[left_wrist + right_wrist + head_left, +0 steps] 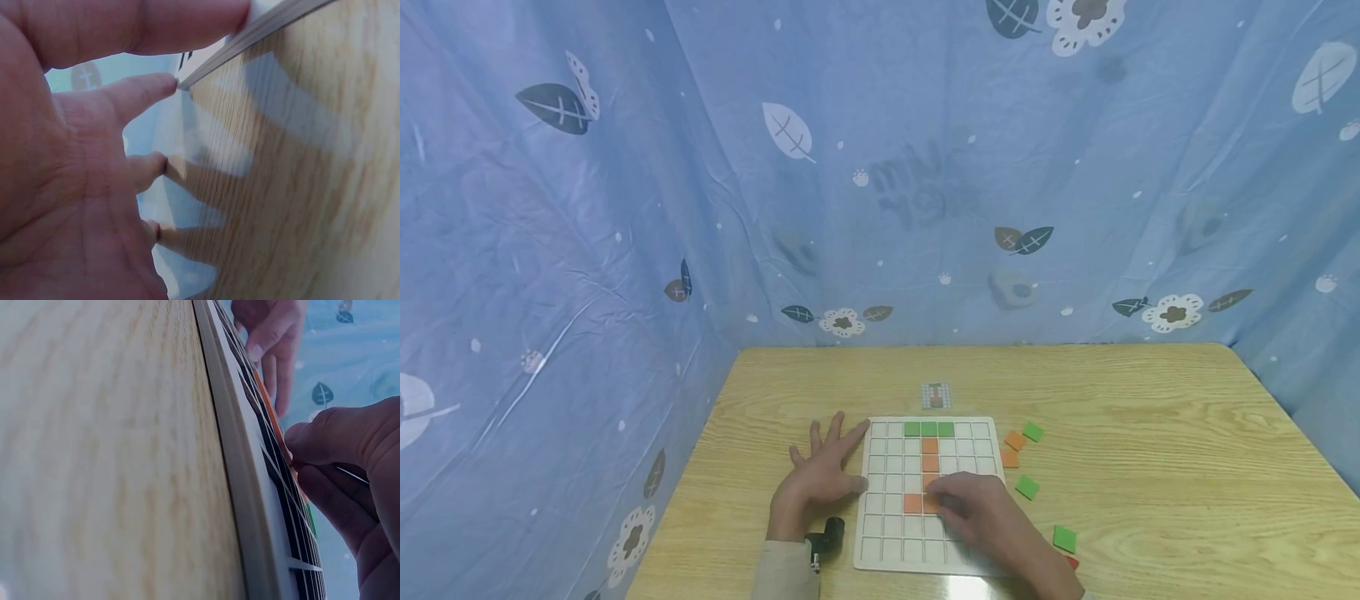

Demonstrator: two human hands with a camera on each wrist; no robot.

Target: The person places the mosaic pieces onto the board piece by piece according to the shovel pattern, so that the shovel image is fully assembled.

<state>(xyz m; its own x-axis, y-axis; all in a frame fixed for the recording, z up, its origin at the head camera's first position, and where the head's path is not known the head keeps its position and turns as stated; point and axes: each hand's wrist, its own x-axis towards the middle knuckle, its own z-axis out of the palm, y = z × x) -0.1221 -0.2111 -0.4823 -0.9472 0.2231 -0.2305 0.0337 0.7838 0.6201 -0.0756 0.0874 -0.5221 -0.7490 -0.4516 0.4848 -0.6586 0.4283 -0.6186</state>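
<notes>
A white grid board (880, 529) lies on the table. Three green tiles (928, 429) sit in a row near its top. Below them a column of orange tiles (930, 463) runs down the middle, and another orange tile (913, 503) lies to the left of the column's foot. My right hand (992, 517) pinches an orange tile (931, 505) at the column's foot, thumb and fingertips close over the grid; its fingers partly hide the tile. With fingers spread, my left hand (823, 475) touches the board's left edge, its thumb and index fingertip at the rim (250, 31).
Loose green tiles (1027, 487) and orange tiles (1015, 440) lie right of the board, with a red tile (1071, 563) partly hidden by the right forearm. A small pattern card (936, 396) lies beyond the board. Patterned blue curtains (880, 250) surround the table (1187, 467).
</notes>
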